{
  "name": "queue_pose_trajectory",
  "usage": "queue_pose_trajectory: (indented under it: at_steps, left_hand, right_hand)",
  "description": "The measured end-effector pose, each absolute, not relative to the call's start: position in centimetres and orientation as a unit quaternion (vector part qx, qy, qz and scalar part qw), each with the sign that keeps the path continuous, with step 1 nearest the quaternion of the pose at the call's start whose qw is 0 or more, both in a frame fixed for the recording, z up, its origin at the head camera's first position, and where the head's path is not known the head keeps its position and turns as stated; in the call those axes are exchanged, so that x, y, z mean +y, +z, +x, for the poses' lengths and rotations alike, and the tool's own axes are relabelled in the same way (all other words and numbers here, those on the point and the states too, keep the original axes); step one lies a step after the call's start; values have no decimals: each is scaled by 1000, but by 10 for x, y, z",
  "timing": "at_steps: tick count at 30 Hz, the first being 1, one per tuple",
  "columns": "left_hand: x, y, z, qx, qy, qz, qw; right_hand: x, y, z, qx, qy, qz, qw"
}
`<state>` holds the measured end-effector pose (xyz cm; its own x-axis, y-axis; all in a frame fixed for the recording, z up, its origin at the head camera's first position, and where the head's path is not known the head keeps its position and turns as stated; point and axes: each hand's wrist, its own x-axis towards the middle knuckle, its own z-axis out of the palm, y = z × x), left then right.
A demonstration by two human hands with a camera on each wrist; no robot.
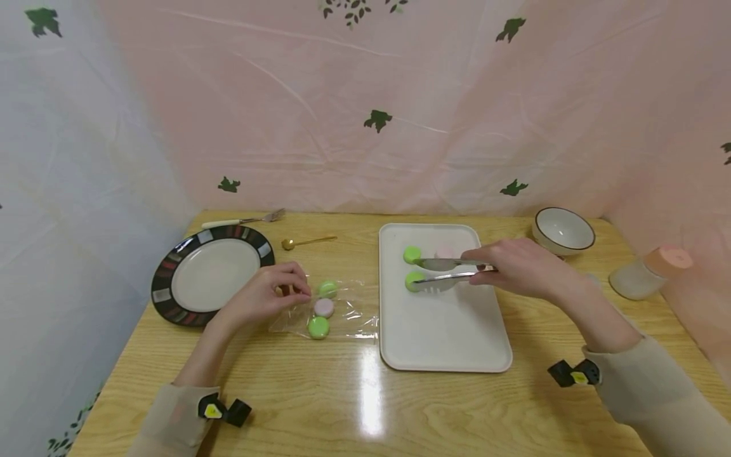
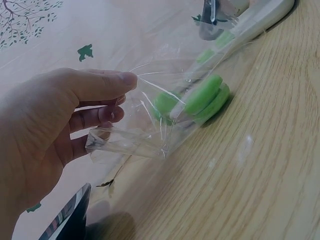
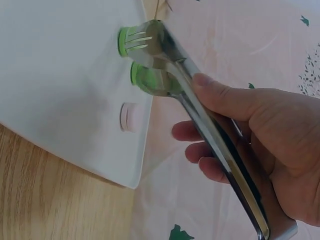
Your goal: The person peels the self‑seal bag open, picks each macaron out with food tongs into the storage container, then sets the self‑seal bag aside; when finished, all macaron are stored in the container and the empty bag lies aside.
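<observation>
Left hand (image 1: 268,292) pinches plain clear bag (image 2: 130,142) — right hand (image 1: 521,266) grips tongs (image 3: 216,140).

Well behind the left fingers (image 2: 107,87), a plain beige sleeve (image 1: 171,422) is worn, at whose cuff (image 1: 187,395) a black device (image 1: 209,403) is carried, marked by a yellow patch (image 1: 213,411) and flanked by an angular black block (image 1: 237,412). Behind the right fingers (image 3: 214,170), a second beige sleeve (image 1: 657,387) is worn, its cuff (image 1: 622,357) fitted with a matching yellow-marked device (image 1: 588,370).
</observation>
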<state>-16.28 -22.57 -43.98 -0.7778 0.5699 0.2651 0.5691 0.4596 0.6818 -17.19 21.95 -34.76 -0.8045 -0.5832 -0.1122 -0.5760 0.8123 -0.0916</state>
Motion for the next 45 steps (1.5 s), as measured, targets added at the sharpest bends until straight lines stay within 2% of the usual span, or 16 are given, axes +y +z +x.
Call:
queue_pose_trajectory:
  at_steps: [8, 15, 22, 45]
  left_hand:
    - [-220, -417, -149, 854, 404, 327, 3]
    - [-219, -412, -146, 852, 409, 328, 4]
    - [-219, -414, -148, 852, 408, 327, 2]
    - [-217, -413, -148, 851, 408, 329, 3]
  right_hand:
    - [193, -350, -167, 931, -33, -363, 30]
    - [161, -357, -160, 910, -46, -408, 55]
    - [142, -362, -158, 900, -40, -431, 45]
    - [100, -381, -158, 893, -37, -448, -22]
